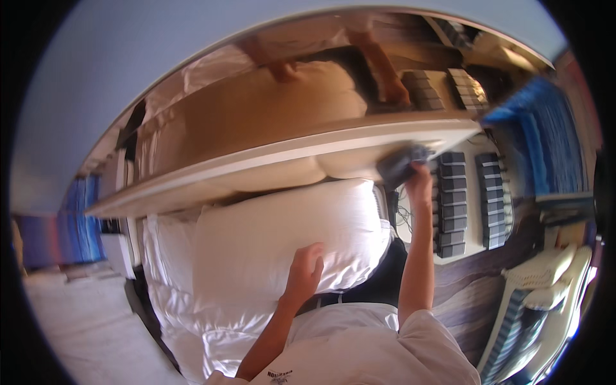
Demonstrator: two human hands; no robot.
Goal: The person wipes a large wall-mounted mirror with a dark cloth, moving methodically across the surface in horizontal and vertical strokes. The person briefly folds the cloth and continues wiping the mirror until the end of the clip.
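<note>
My right hand (420, 185) is stretched out to the ledge below a mirror and grips a dark, blurred object (399, 166), whose kind I cannot tell. The object is beside the right end of a cream padded headboard (279, 174). My left hand (306, 272) is over a large white pillow (269, 231), its fingers apart and nothing in it; whether it touches the pillow is unclear. The pillow lies on crumpled white bedding (168, 269) against the headboard.
A wide mirror (231, 110) reflects the pillow and both arms. At right, a white tabletop (474, 202) bears two rows of dark boxes (452, 204), with cables nearby. Blue curtains (544, 139) hang behind. Cushions (544, 269) lie on a pale seat or bed at lower right.
</note>
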